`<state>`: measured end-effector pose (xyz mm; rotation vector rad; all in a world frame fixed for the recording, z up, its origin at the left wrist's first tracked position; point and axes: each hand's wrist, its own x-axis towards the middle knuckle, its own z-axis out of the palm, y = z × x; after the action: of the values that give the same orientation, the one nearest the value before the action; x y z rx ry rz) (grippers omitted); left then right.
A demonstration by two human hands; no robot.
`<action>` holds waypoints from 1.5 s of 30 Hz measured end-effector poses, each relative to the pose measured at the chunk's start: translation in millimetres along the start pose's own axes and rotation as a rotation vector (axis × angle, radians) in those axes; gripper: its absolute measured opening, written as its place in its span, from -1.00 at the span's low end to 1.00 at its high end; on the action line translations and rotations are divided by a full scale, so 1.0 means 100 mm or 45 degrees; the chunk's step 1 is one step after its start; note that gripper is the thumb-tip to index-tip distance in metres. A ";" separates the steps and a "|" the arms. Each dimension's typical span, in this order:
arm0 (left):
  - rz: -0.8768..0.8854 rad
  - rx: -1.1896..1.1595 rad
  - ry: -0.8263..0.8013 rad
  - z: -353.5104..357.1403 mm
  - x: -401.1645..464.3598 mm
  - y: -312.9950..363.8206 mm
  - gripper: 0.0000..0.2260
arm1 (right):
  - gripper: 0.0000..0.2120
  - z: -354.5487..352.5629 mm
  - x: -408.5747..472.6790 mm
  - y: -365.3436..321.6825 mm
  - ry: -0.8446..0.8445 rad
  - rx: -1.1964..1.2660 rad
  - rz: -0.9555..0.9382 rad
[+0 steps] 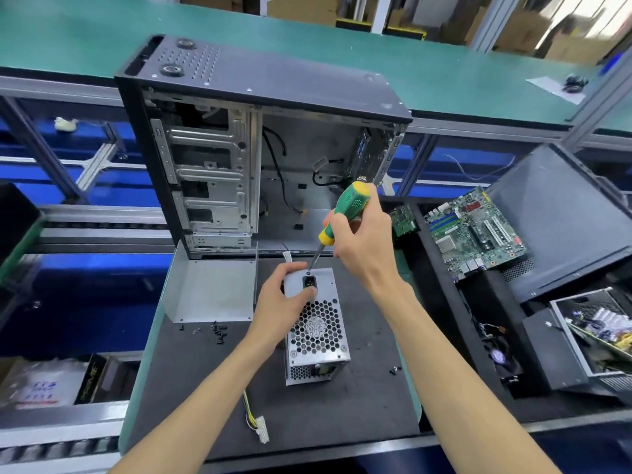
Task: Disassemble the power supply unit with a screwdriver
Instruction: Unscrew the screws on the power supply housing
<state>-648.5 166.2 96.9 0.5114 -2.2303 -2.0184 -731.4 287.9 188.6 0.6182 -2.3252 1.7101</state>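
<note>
On the desk, the PSU is being steadied by the left hand, gripped at its far end. A screw beside the power socket is judged to be under removal; the screwdriver is being gripped by the right hand. Steady downward pressure is being called for next. Room is being limited by the case behind.

black mat | power supply unit | loose screws | computer case

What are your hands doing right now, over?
Right hand grips screwdriver, tip at screw above the socket. Left hand holds power supply unit steady on mat. Nothing in the way.
</note>
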 end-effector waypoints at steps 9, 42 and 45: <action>0.020 -0.021 -0.019 0.00 0.01 0.00 -0.70 | -0.83 0.00 0.02 0.05 -0.017 -0.091 0.026; 0.100 0.097 0.210 0.09 0.13 -0.18 -0.69 | -0.83 -0.18 0.49 -0.62 -0.505 -1.099 0.184; 0.071 0.044 0.183 0.10 0.14 -0.20 -0.72 | -0.71 -0.14 0.46 -0.69 -0.672 -0.944 0.070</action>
<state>-661.2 169.5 74.0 0.5720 -2.1734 -1.8566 -743.9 273.5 270.9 0.9099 -3.0630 0.6070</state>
